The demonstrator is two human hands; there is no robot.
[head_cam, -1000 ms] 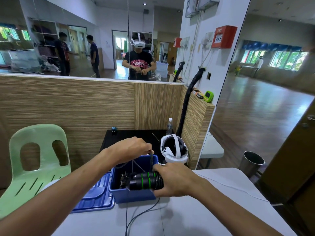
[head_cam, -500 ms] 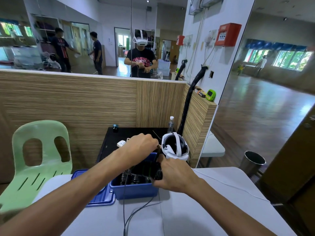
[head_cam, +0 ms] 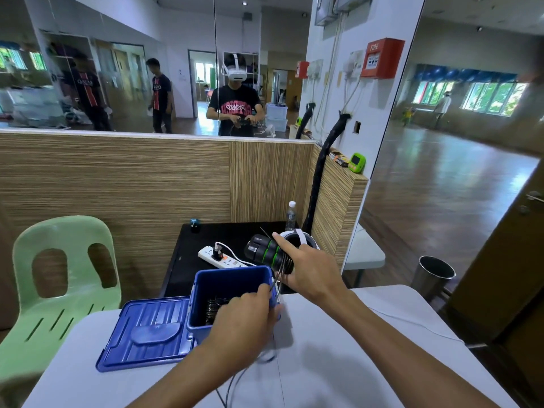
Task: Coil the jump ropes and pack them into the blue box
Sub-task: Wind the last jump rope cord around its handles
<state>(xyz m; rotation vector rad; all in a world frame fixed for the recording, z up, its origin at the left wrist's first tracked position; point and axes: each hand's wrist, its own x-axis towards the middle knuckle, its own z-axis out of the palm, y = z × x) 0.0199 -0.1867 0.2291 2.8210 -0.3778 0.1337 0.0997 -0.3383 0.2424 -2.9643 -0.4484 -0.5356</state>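
Observation:
The blue box point(head_cam: 232, 279) stands open on the white table point(head_cam: 338, 360), with dark coiled rope point(head_cam: 213, 309) lying inside it. My right hand point(head_cam: 312, 272) grips the two black jump rope handles with green rings point(head_cam: 266, 253), held up above the box's right rim. Their thin cord point(head_cam: 278, 279) runs down from the handles. My left hand point(head_cam: 247, 322) pinches that cord at the box's right front corner. More cord point(head_cam: 232, 384) trails down over the table toward me.
The box's blue lid point(head_cam: 147, 332) lies flat to its left. A green plastic chair point(head_cam: 56, 278) stands at the far left. Behind the box a black table point(head_cam: 194, 260) carries a power strip point(head_cam: 222, 259), a white headset point(head_cam: 297, 235) and a water bottle point(head_cam: 290, 213). A metal bin point(head_cam: 432, 275) stands on the floor at right.
My right hand has raised the handles up and back, away from the box's opening. My left hand has dropped from above the box to its right front corner, pinching the cord.

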